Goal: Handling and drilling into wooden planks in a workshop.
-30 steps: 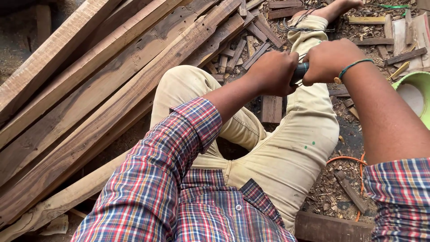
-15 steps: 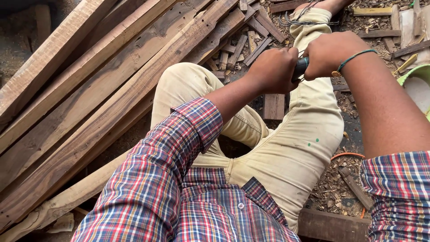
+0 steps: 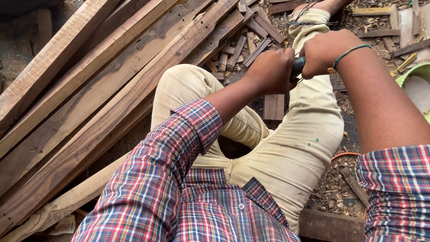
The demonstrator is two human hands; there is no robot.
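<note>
Only a short dark stub of the tool (image 3: 297,67) shows, pinched between your two fists above your right thigh; its shape beyond that is hidden. Your left hand (image 3: 270,71) is curled tight around one end, knuckles up, forearm bare below a rolled plaid sleeve (image 3: 179,148). Your right hand (image 3: 323,52) is clenched on the other end, with a green band (image 3: 351,50) at the wrist. Left of your left hand, long rough planks (image 3: 103,89) lie slanted, grainy and brown. Beyond your hands, short offcuts (image 3: 242,49) and shavings litter the ground.
</note>
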